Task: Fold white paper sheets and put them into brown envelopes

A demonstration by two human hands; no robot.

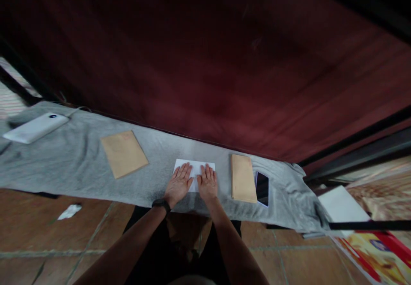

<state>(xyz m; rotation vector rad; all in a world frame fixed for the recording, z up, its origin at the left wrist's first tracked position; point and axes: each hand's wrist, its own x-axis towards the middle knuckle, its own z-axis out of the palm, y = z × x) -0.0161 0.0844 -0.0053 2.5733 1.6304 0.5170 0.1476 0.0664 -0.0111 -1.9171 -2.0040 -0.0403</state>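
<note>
Paper (194, 174), white, lies on the grey cloth (163, 152) between brown envelopes (124, 154), with the left hand (178, 184) and right hand (208, 184) flattened over it, gripping nothing, seemingly to keep it smooth and still.

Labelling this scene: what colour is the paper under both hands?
The paper is white; best seen in head view.

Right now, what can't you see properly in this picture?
All in the head view:
White paper: parts hidden under left hand and right hand.
Left brown paper: faint mark, too small and blurred to read.
Red-and-yellow package: cut off by the right edge.
</note>
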